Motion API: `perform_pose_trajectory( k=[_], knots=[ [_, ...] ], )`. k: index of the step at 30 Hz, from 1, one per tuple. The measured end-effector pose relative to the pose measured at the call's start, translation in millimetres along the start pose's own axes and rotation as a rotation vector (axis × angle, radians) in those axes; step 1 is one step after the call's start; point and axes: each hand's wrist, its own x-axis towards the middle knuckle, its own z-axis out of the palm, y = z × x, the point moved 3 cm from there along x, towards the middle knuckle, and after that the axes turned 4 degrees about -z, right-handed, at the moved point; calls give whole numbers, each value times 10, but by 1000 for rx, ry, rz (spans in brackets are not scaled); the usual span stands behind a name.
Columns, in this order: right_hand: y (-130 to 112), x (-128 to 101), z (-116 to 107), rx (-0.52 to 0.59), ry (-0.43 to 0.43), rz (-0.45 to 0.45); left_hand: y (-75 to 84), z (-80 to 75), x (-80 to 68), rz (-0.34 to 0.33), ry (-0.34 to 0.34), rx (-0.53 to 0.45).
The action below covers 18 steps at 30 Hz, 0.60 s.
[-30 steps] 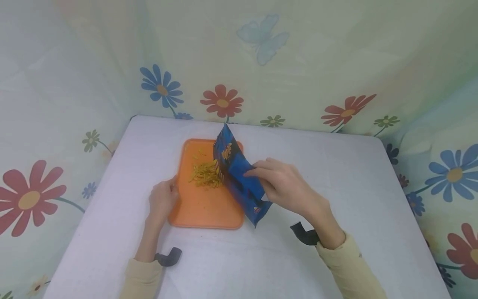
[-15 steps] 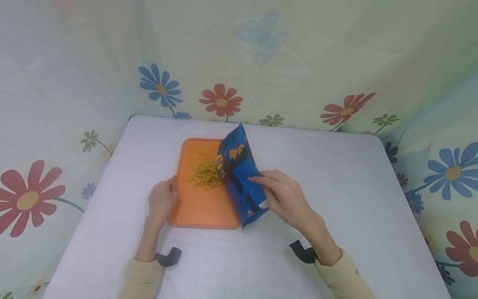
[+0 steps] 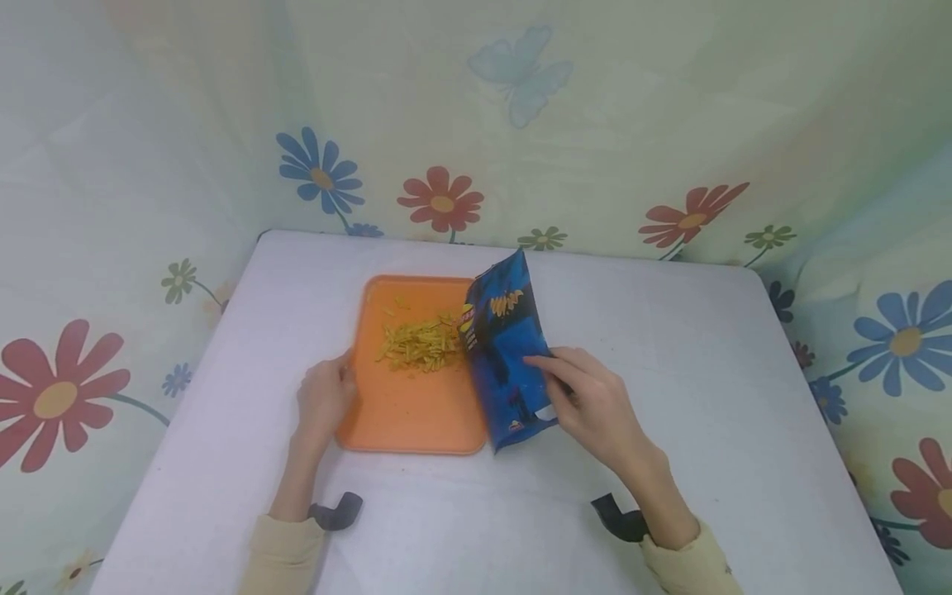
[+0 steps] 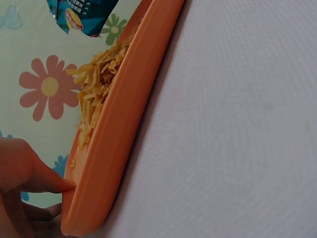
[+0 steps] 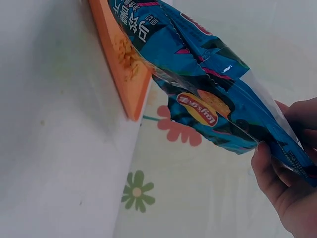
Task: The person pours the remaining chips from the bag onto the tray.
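My right hand (image 3: 595, 405) pinches a blue chip bag (image 3: 513, 364) near its lower right side. The bag is tilted, its torn edge toward the orange tray (image 3: 409, 421), and it overlaps the tray's right edge in the head view. A pile of thin yellow potato sticks (image 3: 420, 343) lies on the tray, with a few loose bits farther back. With thumb and fingers my left hand (image 3: 326, 395) grips the tray's left rim; the left wrist view shows the thumb over the rim (image 4: 104, 163). In the right wrist view the bag (image 5: 198, 79) shows its printed label and a crinkled seam.
The tray rests on a white-covered table (image 3: 669, 347). Behind and at both sides hangs a curtain (image 3: 595, 124) printed with flowers and a butterfly. A dark strap piece (image 3: 338, 512) sticks out from the left wrist, another (image 3: 621, 519) from the right.
The right hand has carried the chip bag rightward and turned it more upright, uncovering more of the potato sticks and tray. The left hand stays on the tray rim.
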Motion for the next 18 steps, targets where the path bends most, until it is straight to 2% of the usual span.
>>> perform_pose_trajectory(
  k=[9,18],
  knots=[
    [119,-140,-199,-52,66,27,20,-20,-1,6,1,2],
    [294,-307,-408,-195,80,116,2,-5,18,10,3,-6]
  ],
)
